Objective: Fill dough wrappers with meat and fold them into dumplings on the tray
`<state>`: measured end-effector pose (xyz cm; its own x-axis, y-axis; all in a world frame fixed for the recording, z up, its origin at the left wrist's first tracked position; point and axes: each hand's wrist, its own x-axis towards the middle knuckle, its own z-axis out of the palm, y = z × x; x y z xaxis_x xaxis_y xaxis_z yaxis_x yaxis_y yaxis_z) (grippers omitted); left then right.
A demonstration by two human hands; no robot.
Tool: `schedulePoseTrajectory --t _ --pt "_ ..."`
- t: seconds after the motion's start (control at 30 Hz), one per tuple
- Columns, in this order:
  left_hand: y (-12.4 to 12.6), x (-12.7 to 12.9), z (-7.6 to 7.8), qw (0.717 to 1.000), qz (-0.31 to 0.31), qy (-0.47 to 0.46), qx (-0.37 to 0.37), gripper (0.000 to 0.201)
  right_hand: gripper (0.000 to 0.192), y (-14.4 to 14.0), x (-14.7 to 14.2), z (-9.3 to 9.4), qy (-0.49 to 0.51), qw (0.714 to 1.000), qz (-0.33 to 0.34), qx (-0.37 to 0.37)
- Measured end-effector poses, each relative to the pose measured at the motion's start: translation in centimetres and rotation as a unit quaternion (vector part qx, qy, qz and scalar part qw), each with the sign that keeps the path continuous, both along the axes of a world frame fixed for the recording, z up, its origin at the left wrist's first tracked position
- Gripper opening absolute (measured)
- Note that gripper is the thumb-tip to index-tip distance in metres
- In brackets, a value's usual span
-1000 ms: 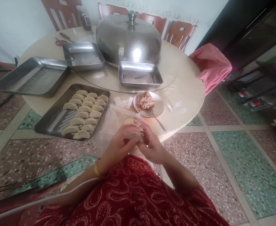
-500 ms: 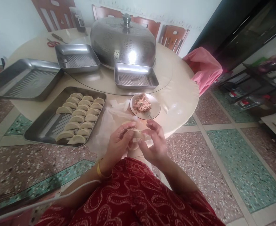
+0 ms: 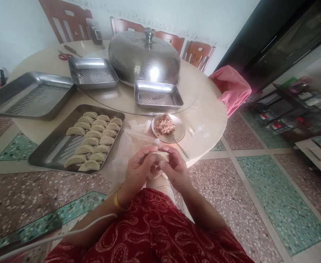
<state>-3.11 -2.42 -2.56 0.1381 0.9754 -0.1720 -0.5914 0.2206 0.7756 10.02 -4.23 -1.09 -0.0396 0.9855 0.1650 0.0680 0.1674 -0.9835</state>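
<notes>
home dining room: round table point(image 3: 204, 109), wooden chairs point(image 3: 198, 54).

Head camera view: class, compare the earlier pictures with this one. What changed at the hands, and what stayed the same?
The right hand, whose fingers lifted open half a second ago, has closed again on the dumpling. The left hand still grips it. The tray of dumplings, the plate of filling and the spoon have not moved.

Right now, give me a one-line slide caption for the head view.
Both hands, left and right, pinch a dumpling beside a tray of finished ones and a plate of filling.
</notes>
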Motion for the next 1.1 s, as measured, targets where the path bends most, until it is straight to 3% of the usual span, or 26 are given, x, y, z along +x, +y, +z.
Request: schedulePoseTrajectory --t 0.1,0.27,0.43,0.6,0.67,0.87,1.1 --pt "-0.1 -0.2 -0.5 1.0 -0.008 0.006 0.018 0.035 0.027 0.1 -0.3 0.2 -0.05 0.999 -0.003 0.019" --pt "-0.1 -0.1 -0.8 0.996 -0.023 -0.088 -0.024 0.037 0.023 1.1 -0.6 1.4 -0.198 0.968 0.006 0.151" --pt "0.5 0.6 -1.4 0.971 -0.071 -0.222 -0.056 0.028 0.03 2.2 -0.9 3.1 -0.312 0.937 0.051 0.145" --pt "1.0 0.6 -1.0 0.954 -0.063 -0.285 -0.069 0.028 0.023 2.2 -1.0 4.5 -0.396 0.893 -0.018 0.215" --pt "0.9 0.3 -0.6 0.961 -0.052 -0.268 -0.048 0.029 0.018 2.0 -0.9 4.8 -0.408 0.877 -0.037 0.251" --pt "-0.1 -0.6 -0.4 0.993 0.02 -0.086 0.076 0.025 0.017 1.4 -1.0 4.5 -0.421 0.853 -0.062 0.302" --pt "-0.5 -0.1 -0.8 0.996 0.019 -0.019 0.087 0.019 0.015 0.8 -0.7 3.7 -0.391 0.876 -0.059 0.275"
